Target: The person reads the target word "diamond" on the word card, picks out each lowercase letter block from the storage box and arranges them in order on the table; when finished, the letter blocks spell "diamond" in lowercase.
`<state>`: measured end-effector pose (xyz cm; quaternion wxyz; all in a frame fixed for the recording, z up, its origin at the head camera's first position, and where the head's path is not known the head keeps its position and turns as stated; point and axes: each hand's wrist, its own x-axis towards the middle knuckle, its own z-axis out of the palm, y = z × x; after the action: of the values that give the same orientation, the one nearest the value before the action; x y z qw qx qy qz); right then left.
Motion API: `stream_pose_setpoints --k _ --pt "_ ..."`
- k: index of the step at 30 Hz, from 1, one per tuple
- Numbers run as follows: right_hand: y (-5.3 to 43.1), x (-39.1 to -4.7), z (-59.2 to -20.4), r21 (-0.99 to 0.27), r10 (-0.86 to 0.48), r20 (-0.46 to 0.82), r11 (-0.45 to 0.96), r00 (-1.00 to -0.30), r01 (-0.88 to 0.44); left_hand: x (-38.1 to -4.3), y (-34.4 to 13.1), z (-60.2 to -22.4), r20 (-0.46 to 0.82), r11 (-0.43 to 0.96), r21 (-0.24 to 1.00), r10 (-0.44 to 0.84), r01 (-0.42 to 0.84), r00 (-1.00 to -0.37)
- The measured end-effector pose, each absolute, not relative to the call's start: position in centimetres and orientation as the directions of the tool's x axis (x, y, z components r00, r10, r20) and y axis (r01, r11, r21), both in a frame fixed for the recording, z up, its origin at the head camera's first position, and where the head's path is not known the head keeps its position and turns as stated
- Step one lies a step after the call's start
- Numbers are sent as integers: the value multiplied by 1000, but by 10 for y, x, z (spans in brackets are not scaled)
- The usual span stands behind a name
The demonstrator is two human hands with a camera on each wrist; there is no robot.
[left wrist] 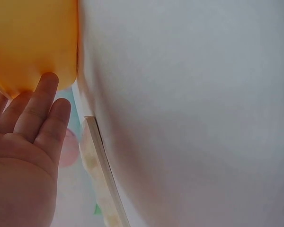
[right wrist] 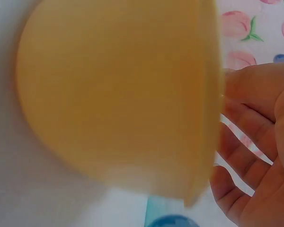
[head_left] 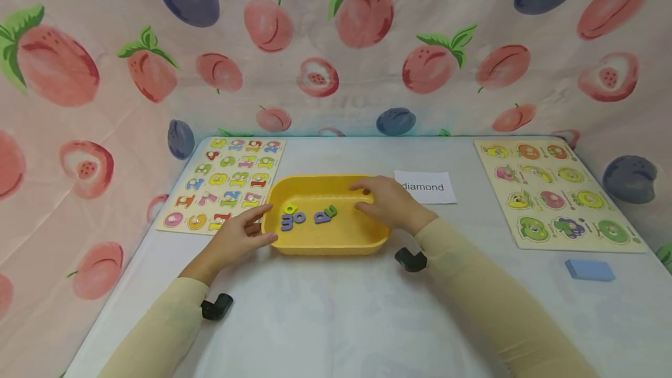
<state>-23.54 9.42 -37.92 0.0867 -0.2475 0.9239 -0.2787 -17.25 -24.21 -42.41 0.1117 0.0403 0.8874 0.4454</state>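
A person's two hands flank a glossy yellow plastic tray [head_left: 336, 249], rectangular with rounded corners, at the center of a smooth white worktop [head_left: 325, 314]. The left hand [head_left: 236, 239] touches the tray's left end, its grip relaxed and fairly wide, fingertips against the sloping wall. The right hand [head_left: 389, 200] arches over the right end, its grip parted, thumb and fingers loosely bent with nothing visible between them. On the tray floor, toward the left, lie flat, chunky letter pieces [head_left: 299, 217] in purple, yellow and green, one a plain ring. Behind the right hand, a white paper card [head_left: 427, 195] reads "diamond." A pale number puzzle board [head_left: 228, 191] lies at left; at right, a fruit puzzle board [head_left: 559, 185] lies beyond a matte blue block [head_left: 590, 270]. Peach-printed fabric [head_left: 294, 98] hangs behind in soft creases.
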Motion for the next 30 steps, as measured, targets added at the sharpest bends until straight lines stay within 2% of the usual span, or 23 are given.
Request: stream_pose_setpoints --k 7,15,21,30 --pt "70 -237 -385 -550 -579 10 678 -815 -488 -172 -242 -423 -154 593 805 181 -17 -971" --pt "43 -234 -392 -559 -584 -64 693 -809 -456 -172 -242 -423 -161 595 804 182 -22 -970" --pt "24 -235 -396 -569 -608 -69 675 -791 -469 -172 -242 -422 -169 599 800 171 -33 -971" --pt "-3 -234 -406 -509 -630 -119 702 -768 -497 -171 -242 -422 -169 596 802 175 -32 -970"
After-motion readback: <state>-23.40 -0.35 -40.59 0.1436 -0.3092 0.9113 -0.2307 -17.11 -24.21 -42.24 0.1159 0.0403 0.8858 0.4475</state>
